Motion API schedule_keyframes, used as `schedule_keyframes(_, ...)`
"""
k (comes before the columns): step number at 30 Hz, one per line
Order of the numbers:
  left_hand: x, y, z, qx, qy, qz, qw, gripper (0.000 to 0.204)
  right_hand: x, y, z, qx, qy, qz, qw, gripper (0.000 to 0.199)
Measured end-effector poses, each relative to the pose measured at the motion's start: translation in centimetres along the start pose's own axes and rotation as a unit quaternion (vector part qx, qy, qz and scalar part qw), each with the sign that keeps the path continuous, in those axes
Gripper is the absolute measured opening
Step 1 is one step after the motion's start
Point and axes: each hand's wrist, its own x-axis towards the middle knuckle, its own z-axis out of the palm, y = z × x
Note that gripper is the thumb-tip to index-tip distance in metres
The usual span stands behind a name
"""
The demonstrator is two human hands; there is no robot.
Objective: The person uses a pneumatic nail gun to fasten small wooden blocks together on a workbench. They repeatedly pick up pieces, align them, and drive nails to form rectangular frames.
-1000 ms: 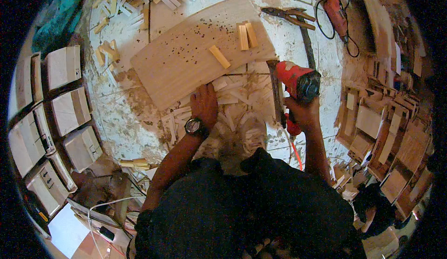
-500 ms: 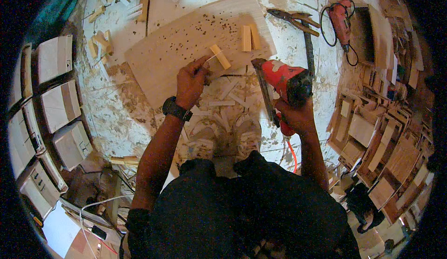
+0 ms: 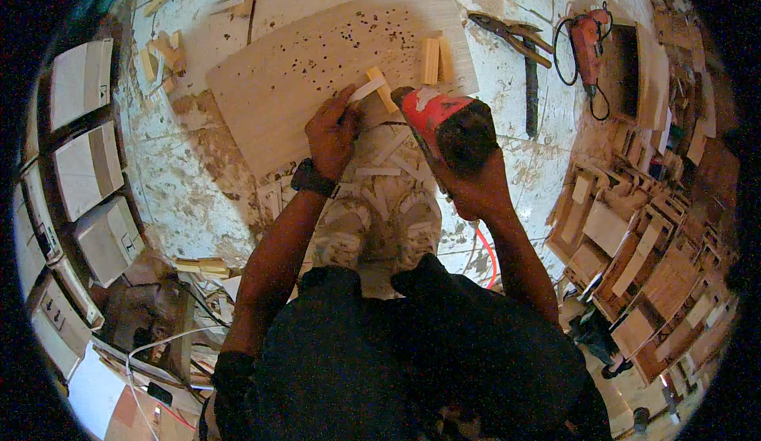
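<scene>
Left hand [image 3: 331, 138] has its grip pinched on a thin pale wood strip [image 3: 366, 89], far end crossing over a yellowish wood block [image 3: 388, 101] on the big wooden board [image 3: 273, 96], can't tell if those two actually touch. Right hand [image 3: 479, 189] has its grip wrapped round a beat-up red nail gun [image 3: 437, 116], nose just beside that block, orange hose [image 3: 492, 258] trailing off below

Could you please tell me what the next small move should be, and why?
Probably ease the red power tool onto the pale strip: the left hand holds it across the wooden block, and the right hand has the tool close by.
</scene>
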Motion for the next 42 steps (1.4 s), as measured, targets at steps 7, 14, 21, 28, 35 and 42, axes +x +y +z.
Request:
schedule_keyframes(7, 0.6, -0.4, 0.3, 0.059, 0.045, 0.114, 0.991, 0.028, 1.6, -1.0, 1.1, -0.075, -0.02, 0.055, 0.996, 0.026)
schedule_keyframes(14, 0.7, -0.5, 0.5, 0.046, 0.038, 0.103, 0.993, 0.029, 2.4, -1.2, 2.3, -0.063, -0.003, 0.008, 0.998, 0.028)
schedule_keyframes(21, 0.7, -0.3, 0.3, 0.027, 0.04, 0.089, 0.995, 0.032, 2.6, -1.6, 2.9, -0.054, 0.012, 0.01, 0.998, 0.025)
schedule_keyframes(28, 0.7, -0.1, 0.2, 0.052, 0.014, 0.072, 0.996, 0.032, 2.8, -0.8, 3.2, -0.103, 0.045, -0.026, 0.993, 0.028)
schedule_keyframes(35, 0.6, -0.3, 0.3, 0.051, 0.009, 0.076, 0.996, 0.033, 2.6, -2.0, 3.1, -0.135, 0.022, -0.022, 0.99, 0.034)
schedule_keyframes(42, 0.4, 0.1, 0.1, 0.081, -0.019, 0.043, 0.996, 0.033, 2.5, -3.1, 2.9, -0.127, -0.023, 0.029, 0.991, 0.044)
